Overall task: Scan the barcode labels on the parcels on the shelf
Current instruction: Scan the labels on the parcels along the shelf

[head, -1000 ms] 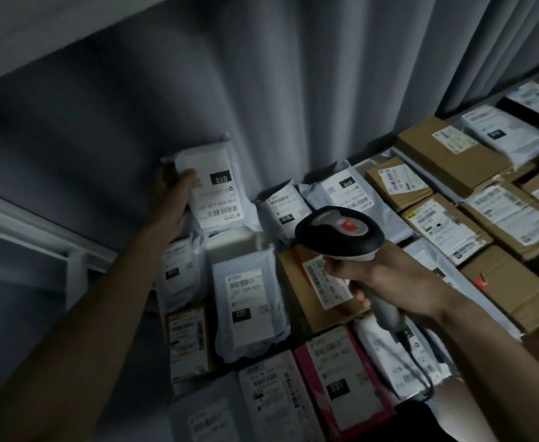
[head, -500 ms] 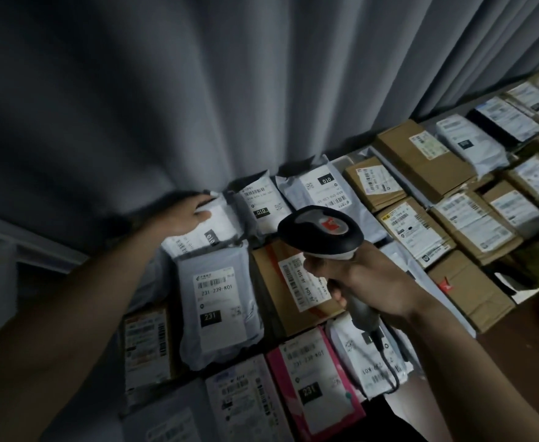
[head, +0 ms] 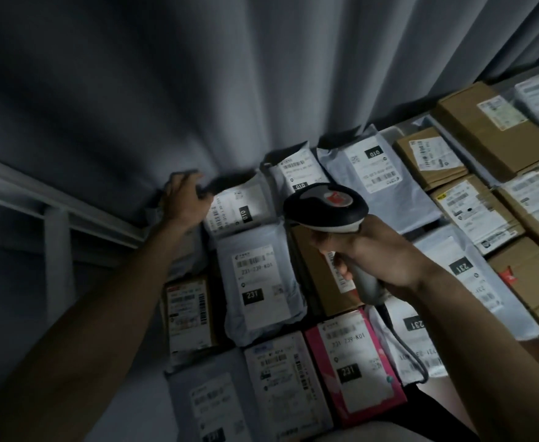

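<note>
Right hand (head: 386,253) grips barcode scanner (head: 325,207); left hand (head: 183,202), fingers curled, holds the edge of white mailer (head: 239,207) labelled "010". Nearby grey mailer (head: 258,282) reads "231-239-K01", "231".

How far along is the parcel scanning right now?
Nothing in view proves any label is already scanned. In hand: the right hand holds the barcode scanner, its light falling on the 010 mailer, which the left hand touches at its far edge by the curtain. Left: seemingly the other parcels, such as the pink parcel and brown boxes.
</note>
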